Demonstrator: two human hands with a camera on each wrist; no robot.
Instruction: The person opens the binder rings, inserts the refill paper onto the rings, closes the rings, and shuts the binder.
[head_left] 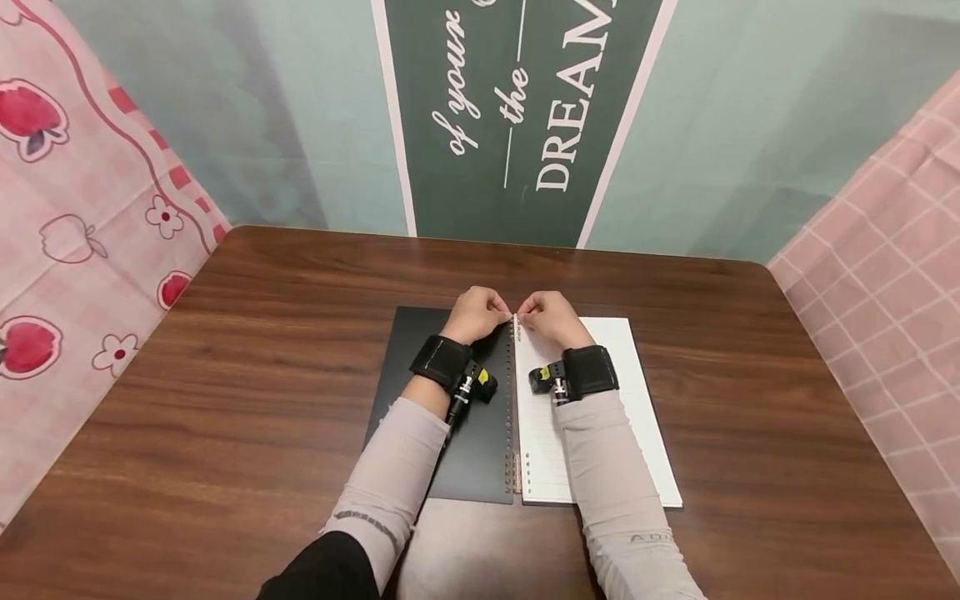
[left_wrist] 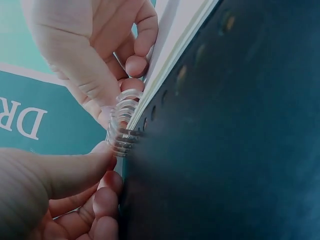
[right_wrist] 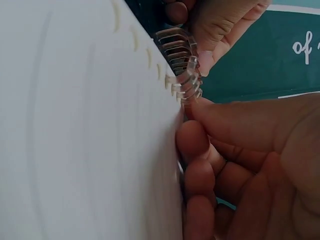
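A loose-leaf notebook lies spread on the table, its black cover (head_left: 472, 442) on the left and its white lined pages (head_left: 543, 450) on the right. Clear plastic binder rings (left_wrist: 125, 112) run along the fold between them. At the far end of the fold, my left hand (head_left: 474, 315) pinches the rings between thumb and fingers from the cover side. My right hand (head_left: 553, 319) pinches them from the page side, its thumb close to the left thumb. In the right wrist view the binder rings (right_wrist: 182, 62) curve up between both thumbs, and punched holes line the page edge.
The brown wooden table (head_left: 225, 400) extends to both sides of the notebook. A green wall hanging with white lettering (head_left: 517, 125) stands behind it. Pink patterned cloth (head_left: 82, 208) hangs at the left and pink checked cloth (head_left: 892, 317) at the right.
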